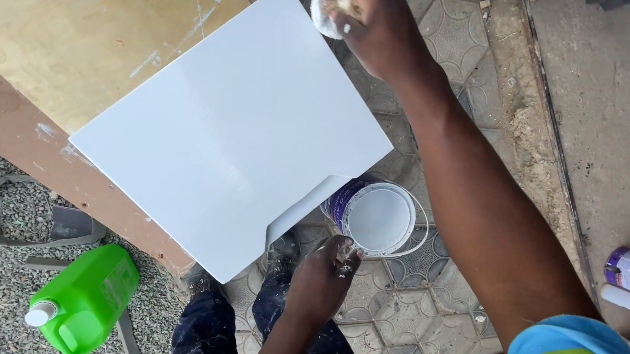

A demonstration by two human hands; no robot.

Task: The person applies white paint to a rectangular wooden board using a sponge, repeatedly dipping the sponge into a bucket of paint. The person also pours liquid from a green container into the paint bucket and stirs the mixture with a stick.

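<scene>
While the white panel (235, 131) lies flat across a wooden table (76, 53), the right hand (379, 25) clenches a whitish rag (325, 10) at its far corner. Below its near edge, the left hand (326, 275) pinches something small beside an open paint bucket (377, 217); a green jug (87, 300) sits on gravel.

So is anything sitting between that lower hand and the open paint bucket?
Nothing visible. The left hand hovers just left of the paint bucket, with only bare paving between them. The white panel has its cut corner above the bucket's rim, not between hand and bucket.
</scene>
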